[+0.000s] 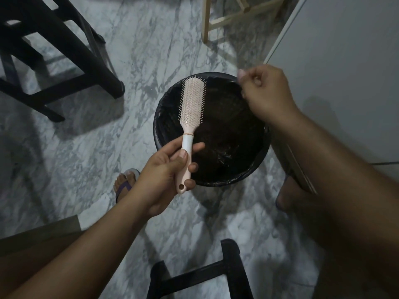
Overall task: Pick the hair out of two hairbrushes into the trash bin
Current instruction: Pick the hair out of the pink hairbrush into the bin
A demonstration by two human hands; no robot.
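Observation:
My left hand grips the handle of a pink paddle hairbrush, bristles facing up, held over the near-left part of the trash bin. The bin is round and black with a dark liner, standing on the marble floor. My right hand hovers over the bin's far-right rim with fingers curled and thumb pressed to fingertips; whether strands of hair are pinched there is too dark to tell. Only one brush is in view.
A black stool stands at the upper left, and another black stool is at the bottom edge. A light wooden frame stands behind the bin. A white cabinet rises on the right. My sandalled foot rests left of the bin.

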